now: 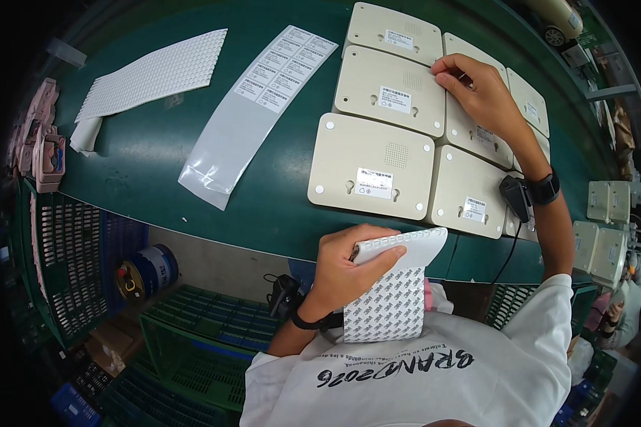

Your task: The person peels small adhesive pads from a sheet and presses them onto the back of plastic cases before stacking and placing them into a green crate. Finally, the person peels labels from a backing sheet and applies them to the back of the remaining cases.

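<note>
My left hand (347, 263) grips a folded white sheet of small round pads (399, 274) at the table's near edge; the sheet's tail hangs toward my chest. Several beige plastic device cases lie bottom-up on the green table (157, 156), each with a white label. My right hand (477, 92) reaches forward and presses its fingertips on the corner of one beige case (470, 128) in the second column. The nearest case (370, 167) has white pads at its corners. A black watch is on my right wrist, and a small black device hangs by a cable from it.
A long label backing strip (263, 99) with white labels at its far end lies left of the cases. Another sheet of white pads (157, 71) lies at the far left. Pink parts (43, 142) sit at the left edge. Green crates (206, 320) stand below the table.
</note>
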Demonstrator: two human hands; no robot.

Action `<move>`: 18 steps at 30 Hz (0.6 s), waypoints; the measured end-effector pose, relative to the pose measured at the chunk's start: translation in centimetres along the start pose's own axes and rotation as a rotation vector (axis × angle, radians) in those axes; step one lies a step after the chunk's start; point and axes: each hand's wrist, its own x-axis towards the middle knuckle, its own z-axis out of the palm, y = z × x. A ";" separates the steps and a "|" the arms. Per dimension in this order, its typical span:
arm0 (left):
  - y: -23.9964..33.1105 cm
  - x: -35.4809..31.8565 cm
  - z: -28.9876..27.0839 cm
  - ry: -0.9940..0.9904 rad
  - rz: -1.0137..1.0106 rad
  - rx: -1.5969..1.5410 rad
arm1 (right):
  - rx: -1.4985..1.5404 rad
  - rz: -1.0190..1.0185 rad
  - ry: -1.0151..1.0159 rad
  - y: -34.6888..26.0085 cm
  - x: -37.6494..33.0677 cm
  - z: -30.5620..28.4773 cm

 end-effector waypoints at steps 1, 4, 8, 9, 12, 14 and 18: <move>0.0 0.0 0.0 0.000 0.006 0.003 | -0.009 -0.053 0.015 0.0 0.0 0.0; 0.0 0.0 0.0 -0.001 0.012 0.005 | -0.030 -0.097 0.019 0.0 0.0 0.0; 0.0 0.0 0.0 0.000 0.011 0.006 | -0.027 -0.114 0.024 0.2 -0.1 0.0; 0.0 0.0 0.0 -0.002 0.011 0.011 | -0.017 -0.126 0.025 0.2 -0.1 0.0; 0.0 0.0 0.0 -0.003 0.016 0.015 | -0.001 -0.086 0.018 0.2 -0.1 0.1; -0.1 0.0 0.0 0.003 0.020 0.015 | 0.012 -0.078 0.010 0.1 0.0 0.1; -0.2 0.0 -0.1 -0.002 0.025 0.011 | -0.020 -0.111 0.009 0.0 0.1 -0.1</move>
